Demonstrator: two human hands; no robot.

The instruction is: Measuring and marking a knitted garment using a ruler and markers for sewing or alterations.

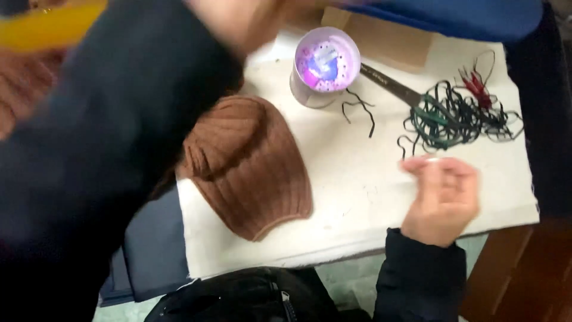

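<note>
My right hand hovers over the white cloth-covered table, its fingers curled and the thumb pinched to the fingertips; nothing held is visible. It is just below a tangle of dark green cords. My left arm, in a dark sleeve, sweeps blurred across the left of the view. My left hand is a blur at the top edge, so its grip is unclear. A brown ribbed knitted hat lies flat on the cloth between my arms.
A white round tub with a purple perforated top stands at the back. Scissors lie beside it, with red cords further right. A cardboard box sits behind. A blurred yellow thing is at top left.
</note>
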